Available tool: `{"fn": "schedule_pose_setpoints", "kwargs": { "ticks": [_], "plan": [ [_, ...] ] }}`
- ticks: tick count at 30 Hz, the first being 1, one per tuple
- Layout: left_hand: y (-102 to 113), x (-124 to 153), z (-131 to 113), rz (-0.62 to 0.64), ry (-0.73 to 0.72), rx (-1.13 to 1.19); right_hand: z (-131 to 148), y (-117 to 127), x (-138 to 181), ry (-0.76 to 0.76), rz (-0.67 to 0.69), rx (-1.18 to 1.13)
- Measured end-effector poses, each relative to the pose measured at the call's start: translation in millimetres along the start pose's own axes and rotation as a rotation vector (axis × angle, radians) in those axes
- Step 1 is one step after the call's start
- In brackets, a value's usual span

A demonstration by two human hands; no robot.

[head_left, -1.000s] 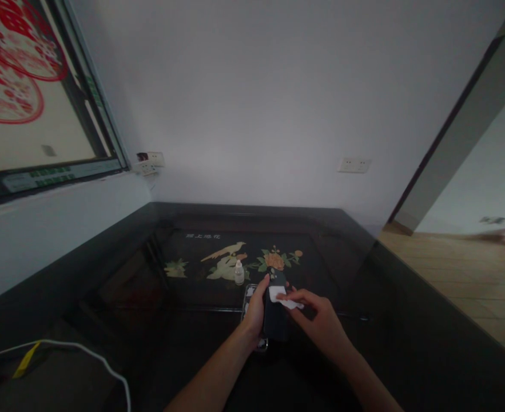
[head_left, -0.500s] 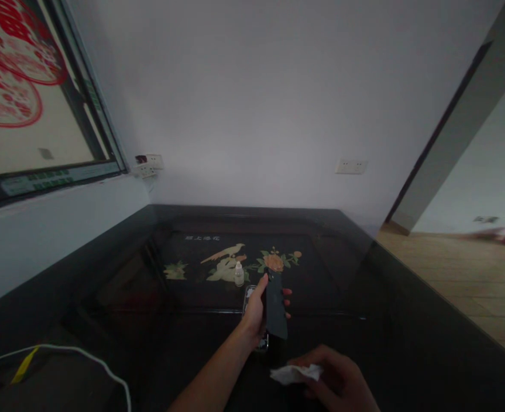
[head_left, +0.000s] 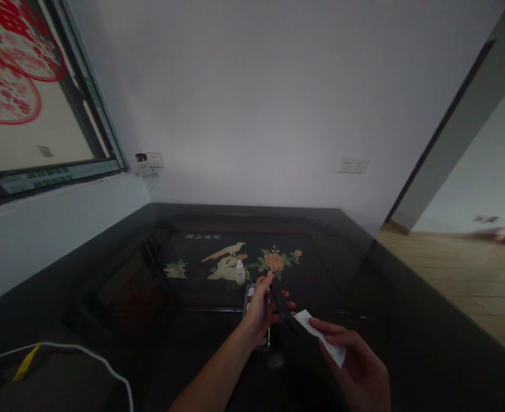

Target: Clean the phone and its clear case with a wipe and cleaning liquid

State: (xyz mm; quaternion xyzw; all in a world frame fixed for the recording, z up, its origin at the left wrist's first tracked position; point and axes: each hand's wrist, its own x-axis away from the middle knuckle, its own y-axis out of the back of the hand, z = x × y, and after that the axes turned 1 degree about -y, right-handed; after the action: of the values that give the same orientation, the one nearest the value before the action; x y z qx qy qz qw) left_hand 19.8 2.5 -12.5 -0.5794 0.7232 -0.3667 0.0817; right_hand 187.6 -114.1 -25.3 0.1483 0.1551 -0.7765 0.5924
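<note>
My left hand [head_left: 258, 306] is closed around a thin dark phone [head_left: 283, 303], now turned nearly edge-on, with the thumb at its far end and the fingers on its right side. Between the thumb and fingers of my right hand [head_left: 359, 360] is a white tissue [head_left: 323, 339], folded into a strip. The tissue's far tip lies close to the phone's near end; whether they touch I cannot tell. Under my left hand, partly hidden, a patterned phone case [head_left: 249, 293] lies on the table. A small white-capped bottle [head_left: 239, 273] stands just beyond it.
The glossy black table [head_left: 183, 355] has an inlaid bird and flower picture and meets the wall behind. A white cable [head_left: 84, 352] with a yellow tag curves over the left front. Wall sockets [head_left: 352, 166] sit above the table, and a window [head_left: 42, 114] is at left.
My left hand has turned the phone from its broad face to nearly edge-on. My right hand has moved up and to the right, and the tissue now points toward the phone.
</note>
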Motion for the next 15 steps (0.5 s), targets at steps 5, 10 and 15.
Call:
{"fn": "schedule_pose_setpoints", "kwargs": {
  "ticks": [5,10,15],
  "plan": [
    [0,-2,2,-0.006,0.030,-0.004,-1,-2,-3,0.347,0.249,0.205],
    [1,-3,3,0.003,0.048,0.034,-4,-6,-11,0.626,0.443,0.435],
    [2,0,-1,-0.006,0.063,0.050,-12,-2,-8,0.634,0.463,0.508]
  ]
}}
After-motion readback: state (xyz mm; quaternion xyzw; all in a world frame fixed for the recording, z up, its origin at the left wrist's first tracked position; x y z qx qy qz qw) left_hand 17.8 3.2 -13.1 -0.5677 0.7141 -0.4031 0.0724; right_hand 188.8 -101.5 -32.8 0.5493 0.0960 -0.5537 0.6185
